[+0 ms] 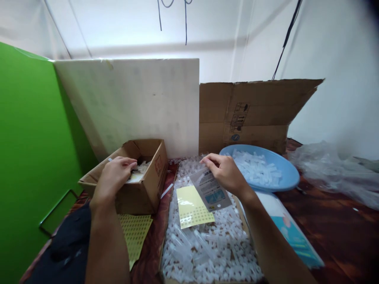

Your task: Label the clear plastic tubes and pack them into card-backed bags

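My right hand (222, 170) pinches the top edge of a small printed grey packet (211, 190), which hangs tilted over a tray of small clear plastic pieces (207, 252). Partly under the packet, a yellow sticker sheet (189, 203) with rows of small dots lies on those pieces. Over the open cardboard box (152, 177) at the left is my left hand (118, 173), its fingers closed together. A thin white tip shows beside it, but what the fingers hold is not clear. Papers and scraps (138, 172) lie inside the box.
A blue basin (291, 173) with translucent strips stands at the right, beside crumpled clear plastic (328, 165). Another dotted yellow sheet (136, 232) lies below the box. A white and teal pack (291, 232) lies right of the tray. White board (133, 98) and cardboard (260, 106) stand behind.
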`<state>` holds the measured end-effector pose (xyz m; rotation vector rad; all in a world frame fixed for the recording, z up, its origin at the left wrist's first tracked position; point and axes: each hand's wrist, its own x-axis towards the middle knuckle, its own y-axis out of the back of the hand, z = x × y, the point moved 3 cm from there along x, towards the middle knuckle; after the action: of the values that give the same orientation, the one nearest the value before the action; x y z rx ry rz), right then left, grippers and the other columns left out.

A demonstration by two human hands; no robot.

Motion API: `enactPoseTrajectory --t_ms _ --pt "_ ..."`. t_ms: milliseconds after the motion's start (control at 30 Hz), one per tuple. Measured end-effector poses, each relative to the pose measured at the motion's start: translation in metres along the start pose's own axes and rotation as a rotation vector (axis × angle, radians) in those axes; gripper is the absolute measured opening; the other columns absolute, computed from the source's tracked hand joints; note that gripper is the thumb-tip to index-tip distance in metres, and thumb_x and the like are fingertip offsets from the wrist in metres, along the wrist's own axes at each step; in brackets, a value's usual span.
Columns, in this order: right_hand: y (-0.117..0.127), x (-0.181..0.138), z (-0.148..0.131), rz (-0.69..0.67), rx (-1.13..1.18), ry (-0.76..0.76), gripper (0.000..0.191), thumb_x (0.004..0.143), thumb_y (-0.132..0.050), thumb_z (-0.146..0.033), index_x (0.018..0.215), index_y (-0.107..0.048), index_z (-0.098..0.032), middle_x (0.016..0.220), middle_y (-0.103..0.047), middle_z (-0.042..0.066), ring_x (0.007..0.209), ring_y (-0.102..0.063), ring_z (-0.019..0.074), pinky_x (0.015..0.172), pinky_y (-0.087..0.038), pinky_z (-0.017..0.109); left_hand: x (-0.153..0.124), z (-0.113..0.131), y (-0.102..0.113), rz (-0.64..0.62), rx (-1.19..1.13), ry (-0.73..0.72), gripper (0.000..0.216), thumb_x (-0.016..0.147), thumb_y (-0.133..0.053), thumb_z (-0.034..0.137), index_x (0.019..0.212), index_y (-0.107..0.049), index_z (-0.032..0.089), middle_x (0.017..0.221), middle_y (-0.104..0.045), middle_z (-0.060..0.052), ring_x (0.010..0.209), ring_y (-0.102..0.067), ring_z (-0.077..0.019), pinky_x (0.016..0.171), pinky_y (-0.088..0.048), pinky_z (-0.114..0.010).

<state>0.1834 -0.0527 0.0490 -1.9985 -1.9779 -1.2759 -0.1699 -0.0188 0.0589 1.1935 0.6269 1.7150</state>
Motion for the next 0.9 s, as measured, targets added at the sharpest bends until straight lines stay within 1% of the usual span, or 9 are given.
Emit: enactPoseTrajectory --t_ms 200,267,367,433,533,633,700,833,900 --pt "-0.002 0.001 -0.001 0.042 -0.002 -0.039 0.027 0.096 -0.055 -0.026 0.082 -0.077 -0.021 0.082 -0.079 0.004 0.075 -0.07 0.0201 0.068 -0.044 0.03 -0.008 0.034 0.021 0.146 0.113 0.08 0.065 0.1 -0.036 0.054 0.058 -0.073 0.021 0.086 -0.075 -0.011 0.079 -0.069 -0.028 0.072 -0.05 -0.038" --pt "-0.002 0.001 0.001 0.13 0.01 -0.079 0.026 0.096 -0.056 -0.028 0.082 -0.076 -0.02 0.082 -0.078 0.005 0.074 -0.069 0.0203 0.068 -0.045 0.031 -0.021 0.067 0.023 0.2 0.011 -0.024 0.063 0.102 -0.036 0.055 0.069 -0.077 0.02 0.087 -0.076 -0.01 0.079 -0.07 -0.0269 0.07 -0.051 -0.038" --pt "0.002 0.001 0.006 0.307 0.072 -0.126 0.027 0.097 -0.056 -0.033 0.087 -0.077 -0.019 0.087 -0.079 0.007 0.079 -0.071 0.0224 0.071 -0.048 0.032 -0.048 0.13 0.003 0.031 -0.327 -0.304 0.042 0.102 -0.048 0.048 0.088 -0.079 0.023 0.081 -0.079 -0.004 0.073 -0.074 -0.0214 0.066 -0.058 -0.033" --pt "0.008 0.0 0.008 0.412 0.124 -0.154 0.029 0.097 -0.057 -0.038 0.092 -0.077 -0.017 0.091 -0.079 0.01 0.081 -0.071 0.0237 0.072 -0.05 0.033 -0.069 0.17 -0.019 -0.041 -0.373 -0.544 0.026 0.1 -0.056 0.039 0.109 -0.076 0.025 0.105 -0.08 -0.005 0.092 -0.076 -0.0229 0.081 -0.062 -0.036" --pt "0.014 -0.001 0.003 0.379 0.291 -0.191 0.035 0.096 -0.058 -0.045 0.1 -0.077 -0.016 0.1 -0.078 0.012 0.082 -0.071 0.0238 0.069 -0.054 0.033 -0.085 0.203 -0.051 0.049 -0.332 -0.689 0.044 0.1 -0.058 0.032 0.141 -0.056 0.017 0.143 -0.062 -0.018 0.126 -0.065 -0.0316 0.099 -0.059 -0.048" --pt "0.014 -0.003 -0.015 0.172 0.445 -0.133 0.036 0.098 -0.057 -0.047 0.112 -0.076 -0.019 0.113 -0.076 0.011 0.098 -0.072 0.0236 0.083 -0.057 0.034 -0.08 0.206 -0.068 0.131 -0.409 -0.664 0.055 0.099 -0.059 0.029 0.149 -0.043 0.014 0.149 -0.054 -0.022 0.135 -0.057 -0.0321 0.104 -0.056 -0.049" --pt "0.013 -0.005 -0.026 0.1 0.452 -0.074 0.033 0.098 -0.059 -0.044 0.115 -0.075 -0.022 0.118 -0.075 0.009 0.11 -0.069 0.0232 0.096 -0.054 0.035 -0.072 0.197 -0.068 0.202 -0.521 -0.588 0.043 0.101 -0.057 0.029 0.142 -0.052 0.017 0.138 -0.065 -0.018 0.124 -0.066 -0.0292 0.1 -0.058 -0.045" --pt "0.015 -0.004 -0.025 0.262 0.442 -0.086 0.025 0.093 -0.067 -0.041 0.107 -0.074 -0.022 0.106 -0.076 0.007 0.097 -0.07 0.0221 0.087 -0.056 0.035 -0.06 0.178 -0.058 0.23 -0.762 -0.293 0.026 0.102 -0.053 0.036 0.105 -0.071 0.018 0.091 -0.077 -0.006 0.077 -0.072 -0.0189 0.07 -0.058 -0.027" --pt "0.019 -0.004 -0.019 0.375 0.442 -0.117 0.028 0.087 -0.074 -0.041 0.106 -0.072 -0.021 0.096 -0.074 0.006 0.087 -0.069 0.0199 0.077 -0.055 0.032 -0.059 0.174 -0.054 0.174 -0.91 -0.192 0.029 0.1 -0.057 0.041 0.1 -0.072 0.018 0.084 -0.075 -0.004 0.07 -0.067 -0.0163 0.062 -0.053 -0.023"
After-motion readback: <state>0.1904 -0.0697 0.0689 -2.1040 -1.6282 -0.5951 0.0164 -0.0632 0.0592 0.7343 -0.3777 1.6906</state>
